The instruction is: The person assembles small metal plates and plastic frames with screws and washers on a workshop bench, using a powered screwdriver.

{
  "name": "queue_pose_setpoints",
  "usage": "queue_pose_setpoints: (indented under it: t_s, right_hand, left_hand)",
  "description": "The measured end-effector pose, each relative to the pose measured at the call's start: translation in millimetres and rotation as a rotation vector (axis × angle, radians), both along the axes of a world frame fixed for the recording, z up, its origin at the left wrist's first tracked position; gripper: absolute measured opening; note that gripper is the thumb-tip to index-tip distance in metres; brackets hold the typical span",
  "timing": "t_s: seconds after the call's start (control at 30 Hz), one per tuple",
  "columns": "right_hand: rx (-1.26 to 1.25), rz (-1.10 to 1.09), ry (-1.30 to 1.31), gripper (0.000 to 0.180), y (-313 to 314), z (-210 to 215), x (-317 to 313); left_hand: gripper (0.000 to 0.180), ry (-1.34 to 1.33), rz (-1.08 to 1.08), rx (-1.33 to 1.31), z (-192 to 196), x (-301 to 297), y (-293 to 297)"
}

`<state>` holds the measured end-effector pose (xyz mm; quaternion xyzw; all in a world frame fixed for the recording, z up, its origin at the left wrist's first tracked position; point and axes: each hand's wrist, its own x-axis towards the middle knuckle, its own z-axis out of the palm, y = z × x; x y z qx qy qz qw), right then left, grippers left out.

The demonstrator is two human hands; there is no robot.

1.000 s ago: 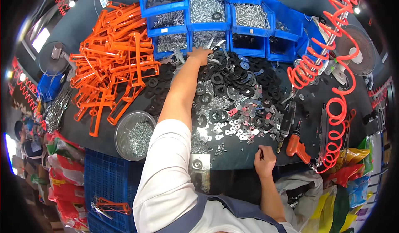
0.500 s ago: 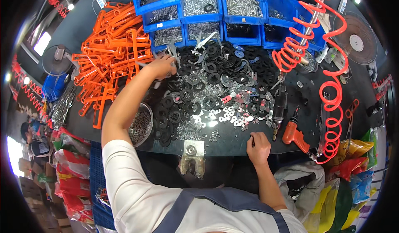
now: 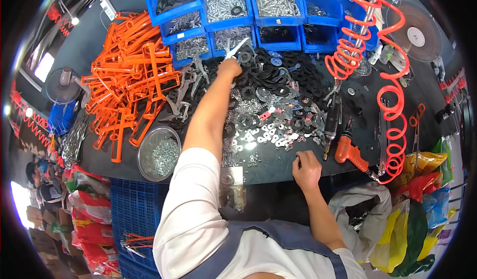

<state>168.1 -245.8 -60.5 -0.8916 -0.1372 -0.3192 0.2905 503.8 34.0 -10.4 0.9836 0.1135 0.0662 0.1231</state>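
Observation:
My left hand (image 3: 230, 68) reaches across the bench to the foot of the blue bins. Its fingers are closed at the lower end of a silver forked metal part (image 3: 237, 48); the fingertips are partly hidden. Right beside it lie a heap of black rings (image 3: 272, 75) and several grey metal levers (image 3: 191, 82). My right hand (image 3: 307, 170) rests loosely curled near the bench's front edge, with a small dark spot by the thumb; what it holds, if anything, is hidden. Between the hands are small silver plates (image 3: 271, 134) and a metal fixture (image 3: 231, 177), partly behind my left arm.
Orange frames (image 3: 130, 75) are piled at left, near a clear bowl (image 3: 161, 153) of small metal pieces. Stacked blue bins (image 3: 278, 23) stand at the back. Rightward are a dark air driver (image 3: 332, 122), an orange power driver (image 3: 352, 152), red coiled hoses (image 3: 395, 110) and a fan (image 3: 416, 36).
My left hand has moved right, from beside the orange pile to the silver forked part. The bowl now shows whole, and the view has shifted slightly. My right hand stays curled in place.

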Motion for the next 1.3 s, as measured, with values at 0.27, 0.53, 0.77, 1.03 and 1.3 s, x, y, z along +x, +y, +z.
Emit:
queue_pose_setpoints:
  t_s: [0.27, 0.53, 0.77, 1.03, 1.3]
  right_hand:
    - [-0.012, 0.019, -0.038, 0.015, -4, 1, 3]
    - [-0.042, 0.03, -0.029, 0.015, -1, 2, 2]
    - [-0.008, 0.019, 0.004, 0.015, -3, 0, 0]
    - [-0.054, 0.052, -0.021, 0.015, -5, 3, 5]
    - [-0.058, 0.055, -0.026, 0.013, -4, 3, 2]
  left_hand:
    - [0.031, 0.167, -0.255, 0.338, 107, -51, 78]
    - [0.035, 0.029, -0.681, 0.302, 71, -20, 16]
    - [0.03, -0.078, -0.07, 0.225, 18, -12, -111]
    - [0.034, -0.059, -0.048, -1.021, 81, -22, -10]
    - [0.022, 0.019, -0.054, -0.946, 129, -96, 109]
